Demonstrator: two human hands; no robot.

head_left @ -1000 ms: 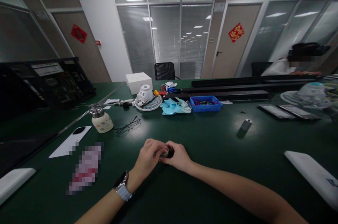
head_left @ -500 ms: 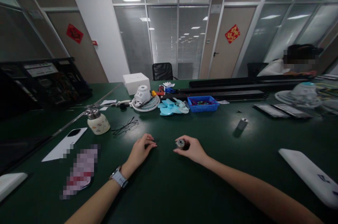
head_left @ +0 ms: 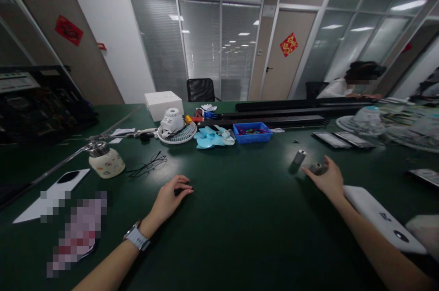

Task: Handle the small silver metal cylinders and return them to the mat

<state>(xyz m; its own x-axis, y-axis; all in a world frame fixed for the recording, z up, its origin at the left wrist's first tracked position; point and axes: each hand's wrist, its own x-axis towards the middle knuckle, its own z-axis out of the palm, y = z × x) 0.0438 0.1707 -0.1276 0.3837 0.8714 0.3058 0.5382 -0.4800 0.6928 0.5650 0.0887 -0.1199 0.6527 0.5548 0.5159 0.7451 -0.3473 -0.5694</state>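
Note:
My right hand [head_left: 327, 177] has its thumb and fingers around a small grey metal cylinder [head_left: 317, 169] at the right of the green table [head_left: 236, 218]. Just left of it, a second metal cylinder [head_left: 300, 157] stands upright on the tabletop, apart from my fingers. My left hand [head_left: 171, 195], with a watch on the wrist, rests on the table left of centre, its fingers loosely curved and apart, nothing between them.
Glasses [head_left: 148, 166] and a cream jar [head_left: 107, 161] lie left. Behind are a white fan part [head_left: 176, 129], light-blue blades [head_left: 212, 137] and a blue bin [head_left: 253, 133]. A white device [head_left: 380, 218] lies beside my right forearm. A person [head_left: 343, 85] sits back right.
My right hand has carried the metal cylinder from the middle of the table to the right, beside the other cylinder. The camera view has turned slightly right. My left hand stays open.

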